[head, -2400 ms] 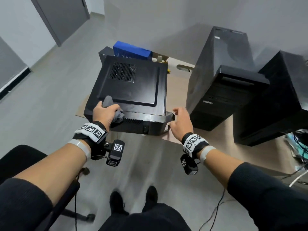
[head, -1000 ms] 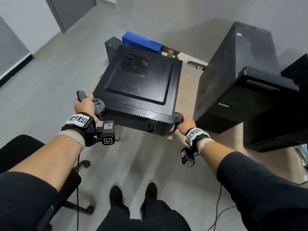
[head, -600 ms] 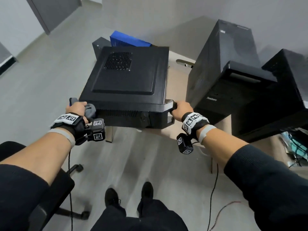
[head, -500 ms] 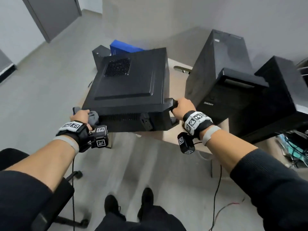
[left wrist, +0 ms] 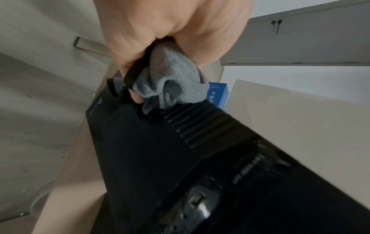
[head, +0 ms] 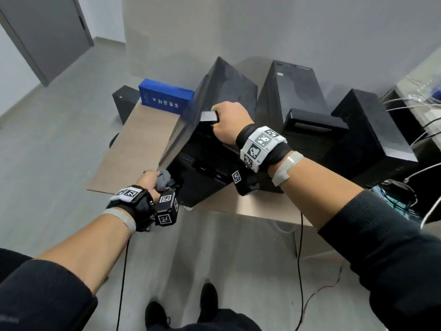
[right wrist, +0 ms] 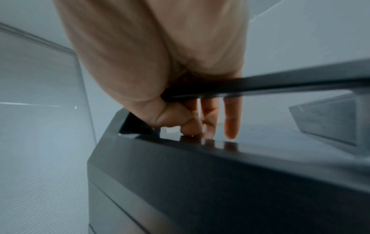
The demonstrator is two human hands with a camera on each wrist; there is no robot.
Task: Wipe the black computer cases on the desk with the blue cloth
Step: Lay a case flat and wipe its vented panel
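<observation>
A black computer case (head: 210, 120) stands steeply tilted on its left edge on the wooden desk (head: 133, 149). My right hand (head: 229, 123) grips the case's raised handle (right wrist: 260, 88), with the fingers (right wrist: 231, 123) curled under the bar. My left hand (head: 149, 180) is low at the case's bottom front corner. It holds the bunched grey-blue cloth (head: 164, 181) together with the case's lower handle. In the left wrist view the cloth (left wrist: 172, 85) bulges from the left hand (left wrist: 170, 31) against the ribbed front of the case (left wrist: 180, 158).
Two more black tower cases (head: 288, 91) (head: 372, 130) stand upright to the right on the desk. A blue box (head: 164, 96) and a small black box (head: 125, 101) sit at the far left end. Cables hang at the right edge (head: 410, 187).
The case lay flat between both hands and now stands tipped up on its left edge. My right hand rose with its handle, while the left hand stayed low with the cloth.
</observation>
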